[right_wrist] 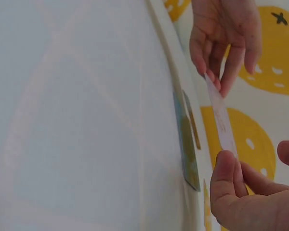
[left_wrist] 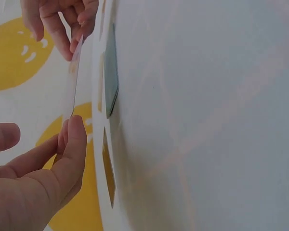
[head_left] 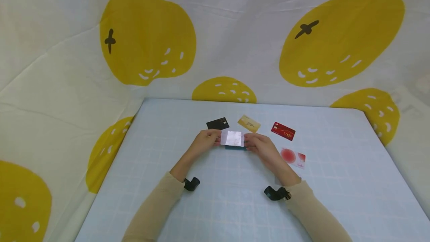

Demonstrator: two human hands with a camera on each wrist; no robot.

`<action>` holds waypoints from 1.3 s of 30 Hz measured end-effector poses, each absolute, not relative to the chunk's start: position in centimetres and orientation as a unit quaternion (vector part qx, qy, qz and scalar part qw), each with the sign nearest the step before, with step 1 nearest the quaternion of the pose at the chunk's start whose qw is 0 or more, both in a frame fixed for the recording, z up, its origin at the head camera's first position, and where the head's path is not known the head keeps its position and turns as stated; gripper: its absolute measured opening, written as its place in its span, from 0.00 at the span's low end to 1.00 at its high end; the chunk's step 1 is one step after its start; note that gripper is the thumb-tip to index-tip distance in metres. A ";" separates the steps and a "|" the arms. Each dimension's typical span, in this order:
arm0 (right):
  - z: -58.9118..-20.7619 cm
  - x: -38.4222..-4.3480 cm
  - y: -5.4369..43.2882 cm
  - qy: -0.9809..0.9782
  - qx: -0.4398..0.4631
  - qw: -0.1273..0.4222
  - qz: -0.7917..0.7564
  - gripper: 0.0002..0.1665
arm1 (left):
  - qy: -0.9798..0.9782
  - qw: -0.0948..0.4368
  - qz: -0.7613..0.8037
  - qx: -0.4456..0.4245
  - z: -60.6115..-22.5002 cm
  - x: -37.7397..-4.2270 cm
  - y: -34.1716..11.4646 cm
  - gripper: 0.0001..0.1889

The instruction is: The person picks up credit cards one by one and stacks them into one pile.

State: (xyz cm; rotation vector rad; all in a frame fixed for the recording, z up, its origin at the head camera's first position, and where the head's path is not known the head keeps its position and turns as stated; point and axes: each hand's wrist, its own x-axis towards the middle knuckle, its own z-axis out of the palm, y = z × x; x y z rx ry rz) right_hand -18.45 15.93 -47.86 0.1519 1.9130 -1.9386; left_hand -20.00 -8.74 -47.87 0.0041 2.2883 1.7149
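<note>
Between my two hands is a pale, shiny card (head_left: 232,138), raised off the table and catching the light. My left hand (head_left: 205,140) pinches its left end with fingers and thumb; my right hand (head_left: 263,148) pinches the opposite end. Both wrist views show this card (left_wrist: 73,84) nearly edge-on, some printing showing on its face in the right wrist view. Beneath it a teal card (head_left: 236,148) lies on the table, partly covered from the head camera. Just beyond my left hand is a black card (head_left: 218,123), and a gold card (head_left: 249,123) lies behind the held one.
A red VIP card (head_left: 283,131) lies back right, and a white card with a red circle (head_left: 293,157) is beside my right forearm. The light-blue checked table (head_left: 215,204) ends at a white curtain (head_left: 235,40) printed with yellow fruit.
</note>
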 end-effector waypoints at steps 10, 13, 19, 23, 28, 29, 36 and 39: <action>-48.9 -18.9 17.2 0.712 0.074 0.208 -0.666 0.26 | 0.856 0.129 0.500 0.033 -49.0 -20.4 -7.7 0.21; -49.1 -19.0 17.3 0.723 0.071 0.210 -0.654 0.27 | 0.859 0.136 0.493 0.026 -49.1 -20.5 -7.6 0.21; -49.2 -19.0 17.3 0.742 0.065 0.212 -0.633 0.28 | 0.862 0.142 0.487 0.021 -49.0 -20.7 -7.3 0.22; -49.3 -19.0 17.3 0.749 0.063 0.212 -0.624 0.27 | 0.867 0.147 0.476 0.023 -49.0 -20.7 -7.3 0.22; -49.5 -18.9 17.4 0.756 0.056 0.211 -0.617 0.26 | 0.870 0.154 0.467 0.024 -49.2 -20.8 -7.2 0.22; -49.5 -18.9 17.4 0.759 0.053 0.210 -0.614 0.26 | 0.870 0.153 0.467 0.026 -49.2 -20.9 -7.2 0.22; -49.9 -18.9 17.5 0.777 0.058 0.211 -0.590 0.25 | 0.873 0.150 0.463 0.033 -49.3 -21.0 -7.1 0.21; -49.8 -19.0 17.5 0.783 0.059 0.215 -0.581 0.26 | 0.876 0.151 0.457 0.034 -49.4 -21.0 -7.0 0.20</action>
